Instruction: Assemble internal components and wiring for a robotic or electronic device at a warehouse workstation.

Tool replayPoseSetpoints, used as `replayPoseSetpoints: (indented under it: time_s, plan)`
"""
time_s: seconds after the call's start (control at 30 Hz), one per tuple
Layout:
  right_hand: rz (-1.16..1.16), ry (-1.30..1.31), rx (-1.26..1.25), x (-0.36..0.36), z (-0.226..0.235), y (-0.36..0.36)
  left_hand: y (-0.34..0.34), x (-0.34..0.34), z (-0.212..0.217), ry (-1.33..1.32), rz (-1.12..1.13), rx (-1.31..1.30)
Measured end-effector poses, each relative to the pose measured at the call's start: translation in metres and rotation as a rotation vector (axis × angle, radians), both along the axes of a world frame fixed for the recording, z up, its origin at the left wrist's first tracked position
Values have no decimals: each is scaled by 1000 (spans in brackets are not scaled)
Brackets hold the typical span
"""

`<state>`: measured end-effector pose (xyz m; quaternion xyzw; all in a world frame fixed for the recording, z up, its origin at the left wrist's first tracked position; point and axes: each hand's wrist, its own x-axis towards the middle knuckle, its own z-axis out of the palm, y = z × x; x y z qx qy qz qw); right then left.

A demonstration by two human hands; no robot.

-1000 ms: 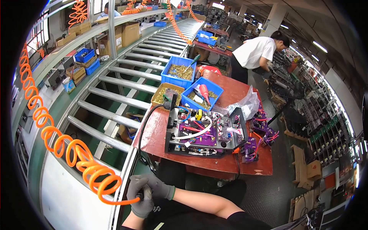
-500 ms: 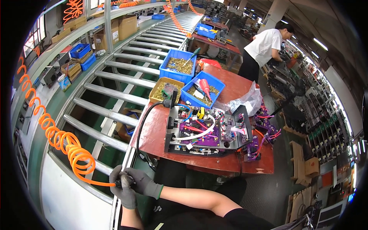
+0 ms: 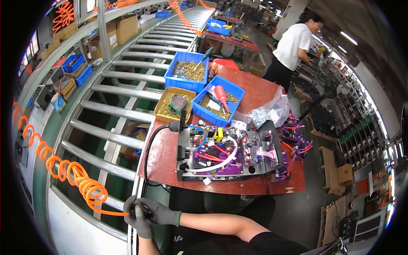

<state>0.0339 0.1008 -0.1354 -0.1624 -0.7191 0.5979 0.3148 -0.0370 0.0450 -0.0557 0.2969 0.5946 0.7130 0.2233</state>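
My gloved left hand [image 3: 141, 224] is closed around the end of an orange coiled air hose [image 3: 91, 189], beside the metal rail of the roller conveyor. Against it, my gloved right hand [image 3: 163, 213] grips a dark fitting [image 3: 145, 211] at that same end, which the fingers mostly cover. In front of me on the red table lies an open metal chassis [image 3: 182, 154] with a purple circuit board [image 3: 199, 160], many wires and a white cable loop. From its left side a black cable [image 3: 148, 159] hangs over the table edge.
Blue bins [image 3: 172, 80] and a cardboard box [image 3: 159, 108] hold brass-coloured screws; a red-handled tool [image 3: 221, 94] lies in one bin. A clear bag [image 3: 276, 109] and more purple boards [image 3: 293, 129] sit to the right. The roller conveyor [image 3: 123, 112] runs along the left. A person [image 3: 293, 46] stands beyond the table.
The view has shifted, so the table and bins sit slightly further left and the chassis lower. Both hands stay together on the hose end. The person at the back has moved slightly.
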Motion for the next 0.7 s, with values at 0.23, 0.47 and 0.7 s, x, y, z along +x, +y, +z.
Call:
replayPoseSetpoints:
  time_s: [0.23,0.47,0.7]
  plan:
    - [-24,-64,96,10,20,31,22,-11,-12,-66,27,-15]
    - [65,-131,15,-5,15,14,7,-26,1,-117,43,84]
    - [-157,-406,270,6,12,19,18,-17,-24,-70,-5,-36]
